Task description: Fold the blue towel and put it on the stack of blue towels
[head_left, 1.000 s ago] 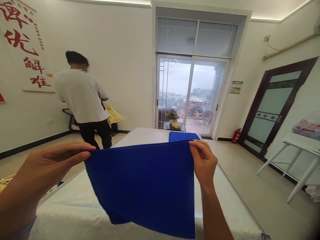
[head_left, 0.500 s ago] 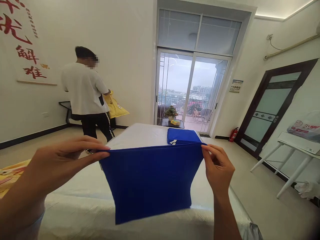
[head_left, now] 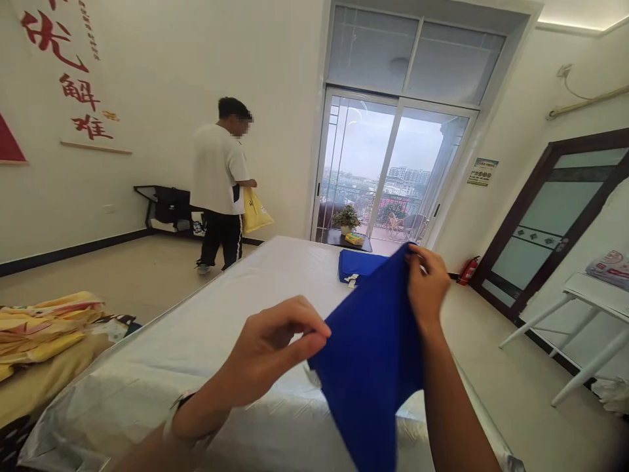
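A plain blue cloth [head_left: 368,347] hangs slanted between my hands, above the near end of a plastic-covered mattress. With thumb and fingertips, my left hand [head_left: 268,347] pinches its lower left corner. My right hand [head_left: 430,285], higher up, is closed on the opposite top corner. Below, the cloth drops in a fold toward the front edge. Behind it lies a folded blue cloth stack [head_left: 356,263] with small white tags, partly hidden by the cloth I hold.
The mattress [head_left: 236,308] has a shiny plastic cover. Piled yellow fabrics [head_left: 49,328] lie at its left. A person [head_left: 219,170] holding a yellow bag [head_left: 256,213] stands beyond. A white table [head_left: 597,292] stands at right, a fire extinguisher [head_left: 468,270] near the door.
My left hand has moved right, and the cloth has gone from stretched level to slanted and folding. My right hand is higher. The view has shifted left; the person has stepped away.
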{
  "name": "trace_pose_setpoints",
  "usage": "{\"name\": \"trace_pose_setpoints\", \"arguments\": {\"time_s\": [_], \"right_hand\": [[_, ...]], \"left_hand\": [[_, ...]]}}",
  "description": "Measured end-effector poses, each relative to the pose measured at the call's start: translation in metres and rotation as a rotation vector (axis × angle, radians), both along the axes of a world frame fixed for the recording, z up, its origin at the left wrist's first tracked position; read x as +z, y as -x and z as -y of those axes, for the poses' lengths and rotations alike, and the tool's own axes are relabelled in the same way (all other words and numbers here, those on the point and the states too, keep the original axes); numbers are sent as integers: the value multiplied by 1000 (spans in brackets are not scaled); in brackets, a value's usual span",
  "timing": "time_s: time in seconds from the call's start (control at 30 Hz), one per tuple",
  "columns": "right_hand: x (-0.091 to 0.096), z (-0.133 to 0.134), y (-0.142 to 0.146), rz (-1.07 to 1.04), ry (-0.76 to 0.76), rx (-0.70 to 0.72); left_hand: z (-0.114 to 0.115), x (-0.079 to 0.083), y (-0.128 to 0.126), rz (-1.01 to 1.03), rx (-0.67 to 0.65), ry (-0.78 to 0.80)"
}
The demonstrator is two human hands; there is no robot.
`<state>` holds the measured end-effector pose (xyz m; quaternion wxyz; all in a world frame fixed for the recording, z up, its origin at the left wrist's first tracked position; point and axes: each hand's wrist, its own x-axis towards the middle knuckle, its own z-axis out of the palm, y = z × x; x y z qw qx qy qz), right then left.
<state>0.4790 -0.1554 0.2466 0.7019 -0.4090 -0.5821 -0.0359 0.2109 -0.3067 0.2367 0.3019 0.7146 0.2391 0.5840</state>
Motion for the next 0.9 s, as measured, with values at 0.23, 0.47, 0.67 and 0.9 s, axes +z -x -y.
{"name": "trace_pose_setpoints", "arguments": {"time_s": [0.23,0.47,0.67,0.9], "right_hand": [[-66,-101,107,488,329,338],[-184,-27,79,927,714,509],[-213,40,-19,778,851,318],[-212,84,-54,622,953,344]], "left_hand": [[-72,-91,46,-57,363,342],[-95,-207,104,-565,558,588],[-88,-215,107,-591,570,574],[-85,-209,109,-539,557,642]]}}
